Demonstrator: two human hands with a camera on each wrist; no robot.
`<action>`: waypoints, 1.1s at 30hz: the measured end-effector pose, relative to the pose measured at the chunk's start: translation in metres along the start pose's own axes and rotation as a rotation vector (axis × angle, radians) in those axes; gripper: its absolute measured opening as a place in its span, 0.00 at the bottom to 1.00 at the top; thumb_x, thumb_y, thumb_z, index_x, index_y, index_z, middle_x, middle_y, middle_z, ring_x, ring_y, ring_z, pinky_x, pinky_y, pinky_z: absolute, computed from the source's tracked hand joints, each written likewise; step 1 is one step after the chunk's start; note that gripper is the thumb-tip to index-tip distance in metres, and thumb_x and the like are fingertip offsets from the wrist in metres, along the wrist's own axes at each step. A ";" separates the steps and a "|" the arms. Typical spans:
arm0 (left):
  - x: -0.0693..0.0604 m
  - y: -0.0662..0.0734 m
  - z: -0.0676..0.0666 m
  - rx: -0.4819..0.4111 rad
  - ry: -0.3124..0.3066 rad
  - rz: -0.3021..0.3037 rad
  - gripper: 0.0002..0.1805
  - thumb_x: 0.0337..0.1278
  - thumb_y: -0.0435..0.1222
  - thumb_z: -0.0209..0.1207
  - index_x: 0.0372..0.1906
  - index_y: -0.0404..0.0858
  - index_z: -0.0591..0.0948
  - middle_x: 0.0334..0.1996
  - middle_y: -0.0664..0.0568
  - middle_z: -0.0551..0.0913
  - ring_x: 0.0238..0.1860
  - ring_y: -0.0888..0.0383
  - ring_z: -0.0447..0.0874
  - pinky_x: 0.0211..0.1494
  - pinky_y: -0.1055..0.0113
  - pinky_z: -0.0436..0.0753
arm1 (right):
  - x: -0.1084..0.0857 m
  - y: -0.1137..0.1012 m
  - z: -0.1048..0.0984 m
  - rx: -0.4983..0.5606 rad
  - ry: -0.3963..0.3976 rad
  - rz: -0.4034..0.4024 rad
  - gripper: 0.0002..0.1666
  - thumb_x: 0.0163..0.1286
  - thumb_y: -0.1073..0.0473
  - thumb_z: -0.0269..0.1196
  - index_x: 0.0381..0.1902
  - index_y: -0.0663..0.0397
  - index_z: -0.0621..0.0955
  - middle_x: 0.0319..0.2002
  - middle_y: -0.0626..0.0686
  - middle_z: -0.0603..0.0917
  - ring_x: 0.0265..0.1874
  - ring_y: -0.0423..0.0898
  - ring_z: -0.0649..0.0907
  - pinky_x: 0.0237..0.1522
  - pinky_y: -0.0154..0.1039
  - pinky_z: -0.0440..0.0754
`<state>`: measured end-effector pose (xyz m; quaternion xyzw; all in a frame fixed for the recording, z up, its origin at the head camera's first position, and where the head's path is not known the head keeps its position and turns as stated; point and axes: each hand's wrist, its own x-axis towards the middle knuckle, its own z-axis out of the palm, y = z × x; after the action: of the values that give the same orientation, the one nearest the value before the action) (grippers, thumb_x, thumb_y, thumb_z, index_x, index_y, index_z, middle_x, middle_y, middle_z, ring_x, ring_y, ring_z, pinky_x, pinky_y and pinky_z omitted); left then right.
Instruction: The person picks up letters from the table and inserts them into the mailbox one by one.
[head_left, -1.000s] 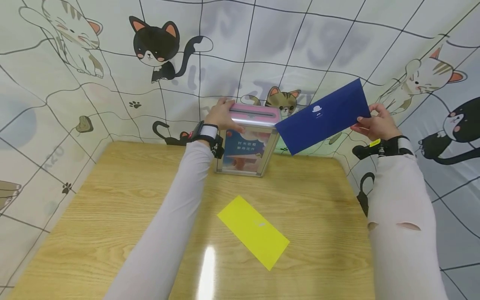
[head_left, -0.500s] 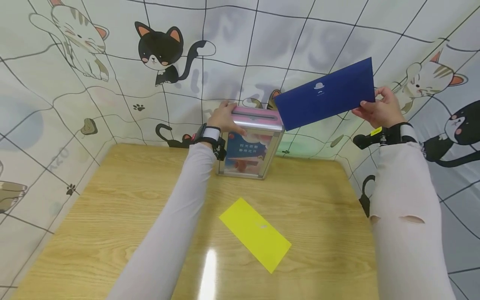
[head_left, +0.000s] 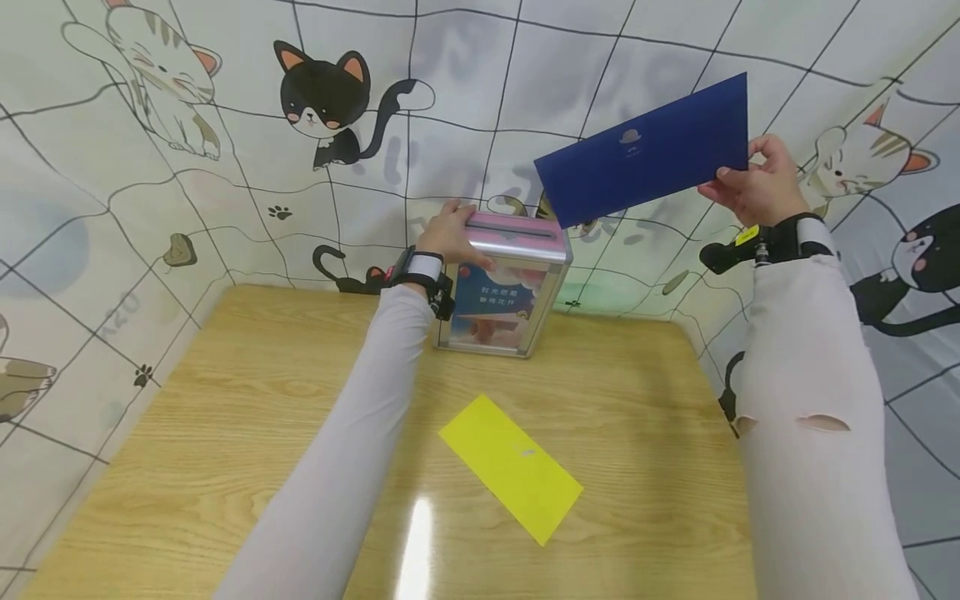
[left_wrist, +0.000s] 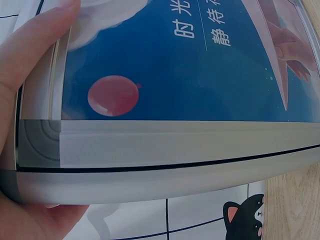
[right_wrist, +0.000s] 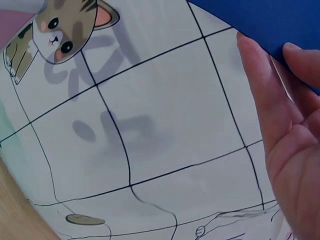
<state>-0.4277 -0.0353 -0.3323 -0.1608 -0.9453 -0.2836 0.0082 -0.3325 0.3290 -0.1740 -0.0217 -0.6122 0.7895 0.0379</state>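
Note:
A letter box (head_left: 491, 304) with a pink top, a metal frame and a blue picture panel stands upright at the table's back. A dark slot (head_left: 510, 230) runs along its top. My left hand (head_left: 450, 237) grips its upper left corner, thumb on the front; in the left wrist view the thumb (left_wrist: 37, 42) lies along the frame beside the panel. My right hand (head_left: 761, 183) pinches a dark blue envelope (head_left: 652, 154) by its right end. The envelope is raised and tilted, its lower left corner near the box top's right end. In the right wrist view its edge (right_wrist: 280, 25) lies against the thumb.
A yellow envelope (head_left: 512, 468) lies flat and aslant on the wooden table (head_left: 285, 400), in front of the box. Cat-printed fabric walls (head_left: 480, 83) close off the back and both sides.
My right hand has lifted the blue envelope, so its lower left corner has risen from beside the box to the level of its top. The left hand keeps its grip.

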 end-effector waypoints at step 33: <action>-0.007 0.007 -0.002 0.034 0.026 -0.008 0.62 0.18 0.59 0.72 0.69 0.48 0.56 0.71 0.48 0.47 0.65 0.43 0.58 0.60 0.48 0.68 | 0.031 0.022 0.067 -0.696 -0.077 -0.120 0.15 0.63 0.75 0.48 0.32 0.48 0.61 0.55 0.64 0.69 0.30 0.40 0.80 0.30 0.26 0.81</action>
<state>-0.4187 -0.0334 -0.3280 -0.1530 -0.9505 -0.2697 0.0222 -0.3696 0.2614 -0.1777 0.0322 -0.8457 0.5301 0.0514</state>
